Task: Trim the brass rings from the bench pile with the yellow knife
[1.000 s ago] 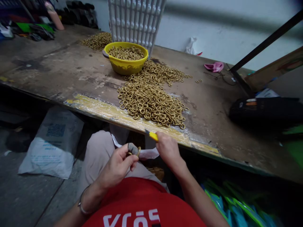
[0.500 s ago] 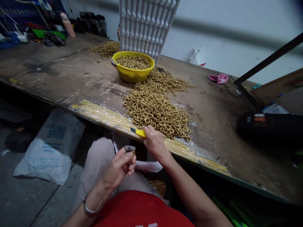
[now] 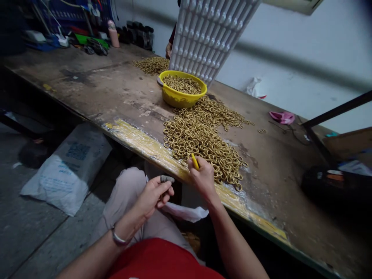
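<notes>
A heap of brass-coloured rings (image 3: 203, 139) lies on the worn wooden bench (image 3: 110, 89). My right hand (image 3: 202, 176) rests at the heap's near edge, closed on a small yellow-handled tool (image 3: 194, 161). My left hand (image 3: 152, 195) hovers over my lap below the bench edge, its fingers curled; the thumb wears a grey cover (image 3: 167, 179). Whether a ring is pinched in those fingers I cannot make out.
A yellow bowl (image 3: 181, 99) full of rings stands behind the heap, with a white slatted basket (image 3: 209, 31) leaning over it. Another ring pile (image 3: 152, 64) and a person's hand (image 3: 168, 49) are further back. A white sack (image 3: 68, 168) lies on the floor; a black case (image 3: 334, 182) sits right.
My right hand went from my lap up to the ring heap, still holding the yellow tool. The left hand stayed low, and the ring seen in it before no longer shows. The view tilted.
</notes>
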The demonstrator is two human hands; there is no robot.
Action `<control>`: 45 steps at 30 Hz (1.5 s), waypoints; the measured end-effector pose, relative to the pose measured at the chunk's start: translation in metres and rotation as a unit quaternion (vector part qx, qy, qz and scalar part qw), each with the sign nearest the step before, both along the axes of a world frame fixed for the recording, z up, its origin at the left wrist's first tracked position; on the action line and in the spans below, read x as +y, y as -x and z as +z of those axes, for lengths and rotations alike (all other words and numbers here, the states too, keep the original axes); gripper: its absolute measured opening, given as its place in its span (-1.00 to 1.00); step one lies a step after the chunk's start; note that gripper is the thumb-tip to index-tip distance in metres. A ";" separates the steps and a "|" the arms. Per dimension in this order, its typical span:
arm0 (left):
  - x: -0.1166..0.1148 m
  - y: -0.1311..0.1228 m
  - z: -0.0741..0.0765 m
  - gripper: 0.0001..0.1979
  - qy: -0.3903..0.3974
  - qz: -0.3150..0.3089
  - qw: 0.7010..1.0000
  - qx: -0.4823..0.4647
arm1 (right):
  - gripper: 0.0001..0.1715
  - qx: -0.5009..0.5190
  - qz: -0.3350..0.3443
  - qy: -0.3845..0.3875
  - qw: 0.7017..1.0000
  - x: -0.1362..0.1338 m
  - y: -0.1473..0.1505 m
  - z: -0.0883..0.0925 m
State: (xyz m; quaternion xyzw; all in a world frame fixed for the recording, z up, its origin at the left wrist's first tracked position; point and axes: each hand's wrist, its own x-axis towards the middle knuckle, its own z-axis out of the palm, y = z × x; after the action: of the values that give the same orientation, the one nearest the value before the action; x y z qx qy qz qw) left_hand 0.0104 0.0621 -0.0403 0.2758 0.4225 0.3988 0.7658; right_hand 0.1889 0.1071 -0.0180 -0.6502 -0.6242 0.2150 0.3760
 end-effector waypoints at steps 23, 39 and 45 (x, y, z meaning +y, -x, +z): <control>-0.020 -0.003 0.030 -0.79 -0.134 0.028 0.988 0.068 | -0.71 0.386 0.072 0.141 0.909 -0.061 0.026 0.027; -0.029 -0.003 0.044 -0.73 -0.047 -0.007 0.999 0.023 | -0.72 0.017 0.156 -0.020 0.987 -0.082 0.015 0.029; -0.031 -0.001 0.041 -0.77 -0.108 0.023 0.988 0.107 | -0.57 -0.258 0.141 0.034 0.955 -0.095 0.006 0.035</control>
State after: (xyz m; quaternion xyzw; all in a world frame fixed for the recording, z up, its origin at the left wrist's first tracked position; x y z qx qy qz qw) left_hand 0.0117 0.0309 0.0003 0.3887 0.4627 0.4275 0.6724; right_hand 0.1827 0.0126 0.0174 -0.6015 -0.7775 0.1119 0.1455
